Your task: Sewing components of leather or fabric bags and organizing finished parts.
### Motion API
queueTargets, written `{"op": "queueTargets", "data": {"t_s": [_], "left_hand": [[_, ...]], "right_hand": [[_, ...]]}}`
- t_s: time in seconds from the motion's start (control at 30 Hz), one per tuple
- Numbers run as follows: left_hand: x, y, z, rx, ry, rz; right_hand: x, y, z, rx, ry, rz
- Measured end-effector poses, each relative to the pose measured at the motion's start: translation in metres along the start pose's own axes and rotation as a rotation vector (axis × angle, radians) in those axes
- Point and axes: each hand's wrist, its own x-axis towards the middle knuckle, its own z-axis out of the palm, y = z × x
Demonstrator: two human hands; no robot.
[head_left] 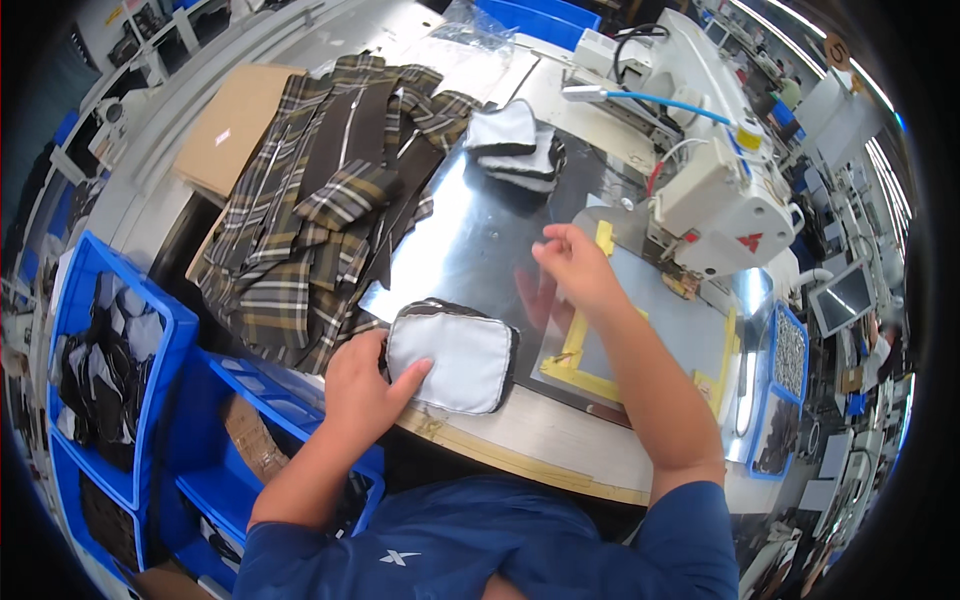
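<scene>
one pale fabric piece, long axis roughly nine-to-three, lies on the worktop at two o'clock from the touching left hand, closure undeterminable; the farther right hand, loosely half-open, appears empty.

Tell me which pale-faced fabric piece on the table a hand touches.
The front piece, with the left hand on it; the other pieces lie piled farther back.

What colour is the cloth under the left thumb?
The cloth is pale grey, clearest in the head view.
</scene>
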Motion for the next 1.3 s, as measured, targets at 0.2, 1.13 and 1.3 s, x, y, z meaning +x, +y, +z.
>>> {"op": "queueTargets", "data": {"t_s": [0.2, 1.13, 1.3], "left_hand": [[0.011, -0.001, 0.001, -0.243, -0.085, -0.003], [0.004, 0.033, 0.022, -0.002, -0.223, 0.190], [0.007, 0.034, 0.005, -0.585, -0.381, -0.324]], "right_hand": [[-0.072, -0.052, 0.020, -0.119, -0.452, -0.012], [-0.122, -0.068, -0.022, -0.284, 0.227, -0.391], [-0.142, -0.060, -0.012, -0.438, 0.183, -0.674]]}}
